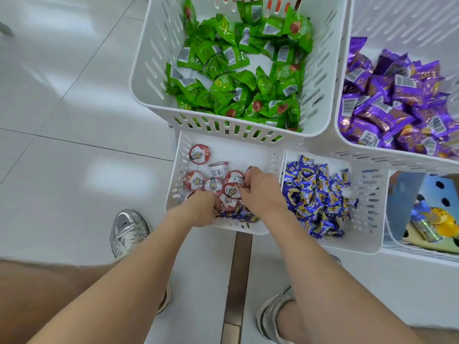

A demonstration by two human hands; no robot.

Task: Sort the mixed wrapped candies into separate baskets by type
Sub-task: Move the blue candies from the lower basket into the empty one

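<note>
**Blue strays left among the cups**

The left hand (198, 211) and right hand (260, 192) curl their fingers into the small white slotted plastic basket (175, 180), among round red-and-white lidded cups (200, 153). What either hand grasps is hidden. Stray blue-wrapped candies (242, 214) lie against that basket's near wall. They likely need pinching out next and moving to the white basket of blue candies (370, 194), just right of it.
</note>
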